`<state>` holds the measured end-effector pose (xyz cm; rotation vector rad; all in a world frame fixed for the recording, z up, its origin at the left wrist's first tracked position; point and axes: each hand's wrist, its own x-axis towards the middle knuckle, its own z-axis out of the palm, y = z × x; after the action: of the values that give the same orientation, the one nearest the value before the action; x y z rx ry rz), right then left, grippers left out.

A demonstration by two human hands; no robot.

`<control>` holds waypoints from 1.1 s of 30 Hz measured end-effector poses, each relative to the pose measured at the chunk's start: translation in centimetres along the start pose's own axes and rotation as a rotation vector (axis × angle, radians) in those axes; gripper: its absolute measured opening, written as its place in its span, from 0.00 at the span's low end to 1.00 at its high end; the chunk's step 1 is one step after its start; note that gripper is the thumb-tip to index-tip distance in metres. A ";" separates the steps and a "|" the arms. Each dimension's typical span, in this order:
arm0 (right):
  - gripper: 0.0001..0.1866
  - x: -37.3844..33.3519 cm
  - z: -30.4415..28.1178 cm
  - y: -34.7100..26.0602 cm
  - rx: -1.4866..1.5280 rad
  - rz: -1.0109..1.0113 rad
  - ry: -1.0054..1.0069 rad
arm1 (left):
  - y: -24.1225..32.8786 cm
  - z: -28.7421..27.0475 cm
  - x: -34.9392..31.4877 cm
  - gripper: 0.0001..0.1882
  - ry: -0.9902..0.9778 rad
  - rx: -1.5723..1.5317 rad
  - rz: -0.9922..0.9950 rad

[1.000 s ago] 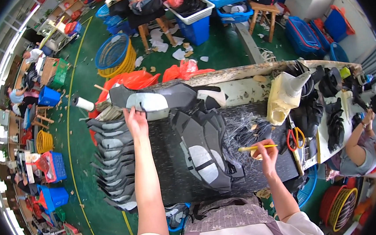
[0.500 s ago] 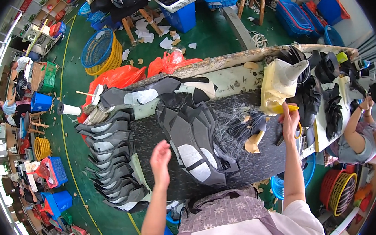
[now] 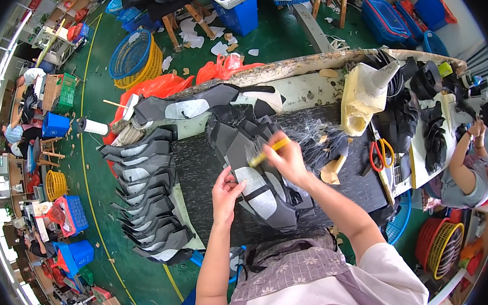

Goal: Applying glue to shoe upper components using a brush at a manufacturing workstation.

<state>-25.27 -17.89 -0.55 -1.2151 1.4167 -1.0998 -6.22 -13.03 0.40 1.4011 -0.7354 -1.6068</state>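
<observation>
My right hand (image 3: 288,159) is closed round a yellow-handled brush (image 3: 260,156), its blurred tip over the upper part of overlapping dark grey shoe-upper pieces (image 3: 237,153) on the black bench top. At their left edge is my left hand (image 3: 225,195), fingers apart and half bent, the thumb tip by a pale patch (image 3: 251,182). To the right stands a glue-crusted, cream-yellow container (image 3: 359,100) with a grey cone on top. Scissors (image 3: 377,154) with red and orange handles lie beneath it.
Similar grey pieces (image 3: 149,191) lie in an overlapping row at the bench's left end. Another long piece (image 3: 189,106) lies along the far side. Stringy dried glue (image 3: 314,138) and tan scraps (image 3: 330,171) are right of the pieces. A co-worker (image 3: 465,163) sits at the right.
My right hand has carried the brush left from the container's mouth to the grey pieces. My left hand has moved right to their edge. The scissors now show uncovered.
</observation>
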 end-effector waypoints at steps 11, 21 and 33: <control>0.10 -1.6 0.4 -2.1 0.030 -0.147 -0.143 | -0.6 0.4 0.4 0.36 -0.012 -0.043 0.021; 0.07 -12.3 -6.5 1.5 0.176 -0.217 -0.092 | -0.8 0.6 -0.9 0.28 -0.040 0.025 0.253; 0.10 -12.3 -3.1 -1.6 -0.060 -0.252 -0.090 | 0.1 1.7 -2.4 0.34 -0.164 -0.008 0.300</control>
<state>-27.27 -5.65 2.68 -1.4989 1.2597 -1.1627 -7.89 -11.18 1.95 1.1018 -0.9842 -1.4942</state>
